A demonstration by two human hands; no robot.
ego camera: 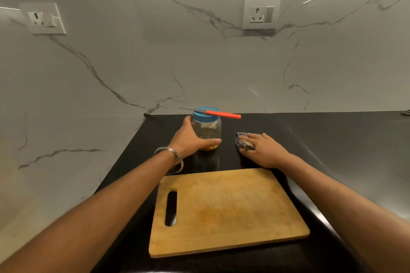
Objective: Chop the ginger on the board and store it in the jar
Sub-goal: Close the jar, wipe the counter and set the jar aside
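Where the black countertop [310,139] meets the grey-veined marble wall [199,62], a clear jar [207,132] is stood upright, closed with a blue lid [205,115]. Across that lid a knife [210,113] is laid flat, its red handle overhanging to the right and its bare blade pointing left, past the rim. At the bottom of the jar a small yellowish heap, taken to be the chopped ginger [209,147], is seen through the wall. The jar is gripped low on its left side by the left hand [190,139]: the thumb is curled across the near face close to the base, and the remaining fingers are wrapped behind, mostly hidden. A silver bangle [169,153] is worn on the left wrist. Just right of the jar, and apart from it, a crumpled dark blue striped cloth [243,143] is pressed onto the counter by the right hand [263,150], whose fingers are held straight and slightly spread, laid over the cloth rather than closed round it. Nearer the viewer, a wooden chopping board [228,210] is laid flat on the counter, its slotted handle hole at the left end; a faint yellow stain is carried on its surface and no pieces are discernible there. Two white wall sockets are fixed to the marble, one at far left [43,17] and one at upper right [260,13].
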